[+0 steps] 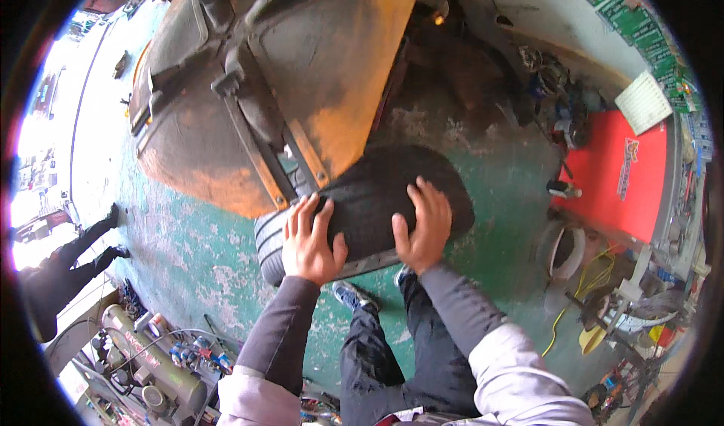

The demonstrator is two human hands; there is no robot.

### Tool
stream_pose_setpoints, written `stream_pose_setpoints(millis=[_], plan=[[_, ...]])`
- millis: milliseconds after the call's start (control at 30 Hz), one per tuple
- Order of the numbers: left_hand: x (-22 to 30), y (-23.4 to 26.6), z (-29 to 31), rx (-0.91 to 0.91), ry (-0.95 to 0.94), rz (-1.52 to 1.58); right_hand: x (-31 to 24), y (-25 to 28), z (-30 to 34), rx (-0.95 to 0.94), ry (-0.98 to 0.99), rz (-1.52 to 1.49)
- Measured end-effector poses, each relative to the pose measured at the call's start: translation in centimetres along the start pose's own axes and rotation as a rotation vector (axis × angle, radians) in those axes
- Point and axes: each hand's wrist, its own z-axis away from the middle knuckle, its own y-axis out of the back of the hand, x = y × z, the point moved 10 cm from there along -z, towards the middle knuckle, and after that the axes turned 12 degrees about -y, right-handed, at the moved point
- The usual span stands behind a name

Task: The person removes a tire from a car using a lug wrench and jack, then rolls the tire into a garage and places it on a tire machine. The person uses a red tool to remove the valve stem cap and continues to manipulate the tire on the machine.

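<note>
A black car tyre (369, 192) stands upright on the green floor, half tucked under the orange fender of a vehicle (302, 86). My left hand (309, 241) lies flat on the tyre's tread at its left side, fingers spread. My right hand (424, 226) presses on the tread at the right side, fingers spread over the top. Both hands grip the tyre from above. My legs and blue shoes (351, 296) show just below the tyre.
A red tool cabinet (618, 184) stands at the right with clutter and a yellow hose (584, 290) beside it. An air compressor (143, 362) sits at the lower left. Another person's legs (75, 256) stand at the far left.
</note>
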Motion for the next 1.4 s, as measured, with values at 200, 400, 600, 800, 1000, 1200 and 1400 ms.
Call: stream_pose_setpoints(millis=[200, 400, 600, 800, 1000, 1200, 1400], plan=[[0.5, -0.4, 0.0, 0.007, 0.029, 0.035, 0.7, 0.3, -0.7, 0.081, 0.089, -0.023], [-1.6, 0.7, 2.4, 0.141, 0.036, 0.302, 1.8, 0.8, -2.5, 0.102, 0.155, -0.070], [-8.6, -0.6, 8.7, 0.064, 0.340, 0.100, 4.8, 0.6, -7.1, 0.035, 0.186, -0.155], [-2.8, -3.9, 8.9, 0.197, 0.349, 0.171, 17.5, -1.0, -4.7, 0.239, -0.383, -0.132], [7.3, -4.8, 4.1, 0.221, 0.528, 0.054, 24.2, -9.1, 21.8, -0.636, -1.162, -0.338], [13.9, -7.1, -0.1, 0.230, 0.424, 0.391, 21.9, -8.8, 25.9, -0.481, -1.079, -1.383], [4.7, -17.9, 1.4, -0.084, 0.945, 1.184, 28.1, -6.8, 23.9, -0.505, -1.039, -1.352]])
